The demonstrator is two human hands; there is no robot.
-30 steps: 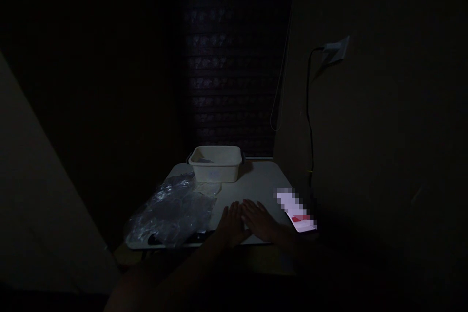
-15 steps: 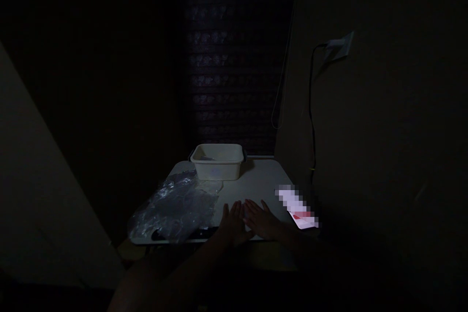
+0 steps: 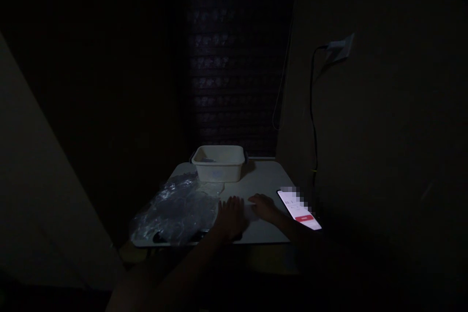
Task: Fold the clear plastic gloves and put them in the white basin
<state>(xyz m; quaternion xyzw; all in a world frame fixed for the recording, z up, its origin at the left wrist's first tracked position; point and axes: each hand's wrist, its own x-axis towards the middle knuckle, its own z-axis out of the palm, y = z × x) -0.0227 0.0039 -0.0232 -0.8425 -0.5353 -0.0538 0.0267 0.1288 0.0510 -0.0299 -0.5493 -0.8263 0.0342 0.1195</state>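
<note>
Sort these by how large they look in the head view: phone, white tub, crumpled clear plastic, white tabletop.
1. White tabletop
2. Crumpled clear plastic
3. White tub
4. Phone

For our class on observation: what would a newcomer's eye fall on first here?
Probably the glowing white phone screen, at the right edge of the pale rectangular table. Next come the crumpled clear plastic sheeting on the table's left and the cream rectangular plastic tub at the back.

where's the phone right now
In the head view, the lit phone lies at the right edge of the white table, just right of the person's right hand.
</note>
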